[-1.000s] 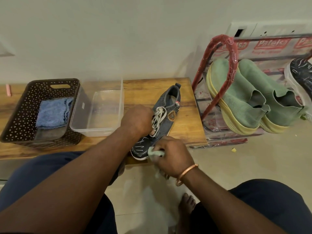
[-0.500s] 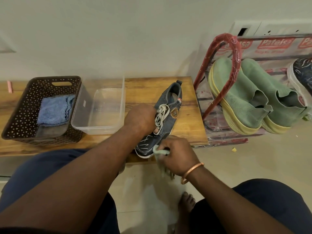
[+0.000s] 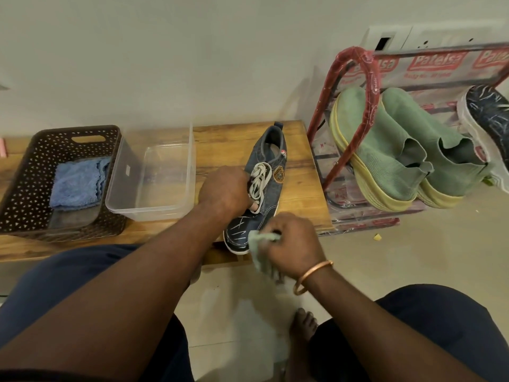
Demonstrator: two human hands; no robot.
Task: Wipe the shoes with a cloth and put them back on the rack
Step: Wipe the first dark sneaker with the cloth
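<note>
A dark blue denim shoe [image 3: 271, 166] with white laces lies on the wooden bench [image 3: 300, 194], toe toward me. My left hand [image 3: 224, 190] grips the shoe's left side at the laces. My right hand [image 3: 292, 244] holds a pale green cloth [image 3: 261, 241] against the toe, and part of the cloth hangs below my fist. To the right stands the red shoe rack [image 3: 355, 86] with a pair of green slip-on shoes [image 3: 396, 153] and a dark patterned shoe [image 3: 487, 117] at the frame's edge.
A brown perforated basket [image 3: 24, 186] holding a folded blue cloth [image 3: 77, 183] sits at the bench's left. A clear plastic tub [image 3: 154, 172] stands beside it. My knees and a bare foot [image 3: 301, 326] are over the tiled floor below.
My right hand with the cloth has shifted slightly along the toe of the shoe. My left hand keeps its hold on the shoe.
</note>
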